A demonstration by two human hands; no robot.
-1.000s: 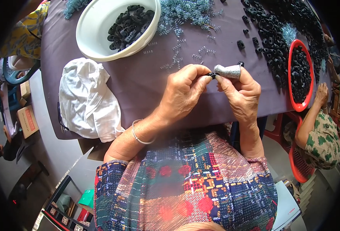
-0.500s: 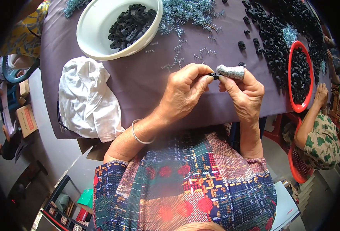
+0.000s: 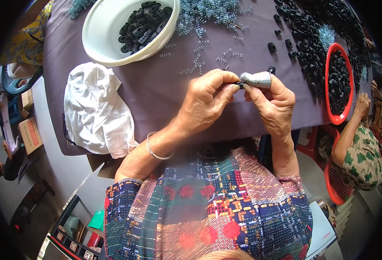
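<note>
Black plastic piece (image 3: 241, 84), pinched by both hands' fingers (image 3: 230, 89)

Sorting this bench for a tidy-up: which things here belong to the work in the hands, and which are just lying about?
In use: left hand, right hand, small black part, loose springs, white bowl, red tray.

Lying about: white cloth, cardboard box.

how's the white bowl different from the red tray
The white bowl is round and deep, at the table's far left; the red tray is a long shallow oval at the right edge. The bowl is partly filled, with bare white inside showing; the tray is nearly covered. Both hold small black plastic parts and sit on the purple table.
</note>
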